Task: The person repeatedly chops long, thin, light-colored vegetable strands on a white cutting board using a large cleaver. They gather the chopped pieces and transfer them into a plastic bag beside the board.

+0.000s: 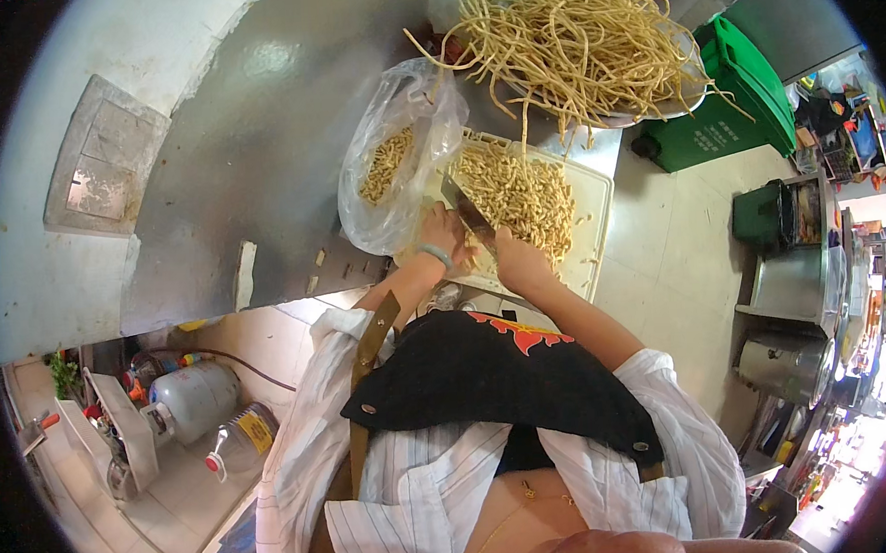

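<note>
My right hand [519, 261] is closed around the handle of a cleaver [469, 207], whose blade points up and left over a pale plastic cutting board [600, 193]. Chopped long beans [529, 189] lie heaped on the board to the right of the blade. My left hand [444, 231] rests at the board's left side, just left of the blade; what lies under its fingers is hidden. A clear plastic bag [380, 227] with chopped pieces inside stands beside that hand. Beyond the board, a metal bowl [693, 102] is piled with long uncut beans [581, 36].
A metal worktop [256, 143] extends to the left. A green wheeled bin [713, 127] stands on the floor at the right, near steel kitchen units [789, 288]. Below the worktop, a gas cylinder [198, 398] and a plastic bottle [241, 437] are on the tiled floor.
</note>
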Motion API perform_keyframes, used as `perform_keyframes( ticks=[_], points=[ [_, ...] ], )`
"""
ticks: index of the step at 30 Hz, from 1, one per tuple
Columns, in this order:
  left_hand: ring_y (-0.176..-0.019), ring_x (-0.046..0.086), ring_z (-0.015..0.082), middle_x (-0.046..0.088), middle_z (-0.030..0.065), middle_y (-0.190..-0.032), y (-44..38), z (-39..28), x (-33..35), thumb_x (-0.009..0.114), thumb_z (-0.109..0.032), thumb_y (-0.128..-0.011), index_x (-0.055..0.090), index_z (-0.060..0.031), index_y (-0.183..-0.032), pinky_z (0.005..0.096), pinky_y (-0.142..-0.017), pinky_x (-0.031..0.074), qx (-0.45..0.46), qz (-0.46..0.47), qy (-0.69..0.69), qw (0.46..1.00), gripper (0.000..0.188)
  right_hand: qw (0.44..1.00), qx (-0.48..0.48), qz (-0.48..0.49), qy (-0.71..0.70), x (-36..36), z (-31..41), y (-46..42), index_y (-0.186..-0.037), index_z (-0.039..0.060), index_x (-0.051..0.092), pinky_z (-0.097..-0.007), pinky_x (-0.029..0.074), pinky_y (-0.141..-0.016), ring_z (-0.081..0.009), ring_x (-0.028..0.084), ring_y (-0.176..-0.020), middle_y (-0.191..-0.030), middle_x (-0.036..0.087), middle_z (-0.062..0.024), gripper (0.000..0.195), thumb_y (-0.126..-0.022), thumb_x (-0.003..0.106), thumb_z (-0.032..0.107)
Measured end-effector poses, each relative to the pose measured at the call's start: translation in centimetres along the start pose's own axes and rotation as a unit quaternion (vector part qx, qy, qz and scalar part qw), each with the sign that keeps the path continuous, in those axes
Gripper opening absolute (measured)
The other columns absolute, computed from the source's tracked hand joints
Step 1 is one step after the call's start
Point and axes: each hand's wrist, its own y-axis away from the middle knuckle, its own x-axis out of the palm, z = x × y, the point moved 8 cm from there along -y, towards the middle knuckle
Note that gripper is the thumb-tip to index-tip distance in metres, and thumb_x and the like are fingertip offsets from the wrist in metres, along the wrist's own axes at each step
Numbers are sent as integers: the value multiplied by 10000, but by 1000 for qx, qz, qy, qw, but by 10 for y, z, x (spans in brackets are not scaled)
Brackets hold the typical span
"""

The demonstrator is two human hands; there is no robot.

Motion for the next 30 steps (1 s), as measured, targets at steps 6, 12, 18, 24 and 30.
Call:
perform_keyframes(
  ticks=[6,12,18,24,30],
  points=[
    [-999,412,288,488,135,-1064,38,6,-30,514,-451,-719,517,-37,-1108,457,-814,319,-94,-75,21,992,567,999,-24,12,18,8,4,-7,-939,-8,381,-471,480,-645,-378,615,-733,-757,604,-239,161,-799,419,60],
    [-964,448,280,510,135,-1056,25,0,-11,438,-356,-796,550,-98,-1103,413,-780,366,-34,-76,-65,994,417,999,-30,-14,-1,29,9,-35,-952,-12,372,-466,483,-623,-377,616,-715,-761,606,-239,180,-795,426,59],
    [-947,517,317,525,142,-1027,14,-5,15,490,-309,-767,543,-42,-1053,423,-647,471,11,-10,-69,998,394,998,-54,-9,-12,3,-1,-27,-965,-2,371,-493,463,-617,-401,596,-682,-743,591,-255,212,-784,448,77],
    [-886,488,295,559,129,-939,-8,6,52,465,-268,-785,592,-53,-965,341,-617,484,-15,-111,79,991,308,998,-53,-3,20,36,5,-27,-938,9,369,-487,471,-619,-387,607,-694,-743,596,-251,187,-776,439,69],
    [-824,577,364,510,220,-1005,4,-3,29,496,-234,-787,544,-14,-995,396,-683,481,-1,-82,-22,996,307,997,-82,1,2,-2,10,-16,-940,-4,367,-485,468,-620,-399,603,-694,-726,596,-238,202,-756,442,33]
  ],
)
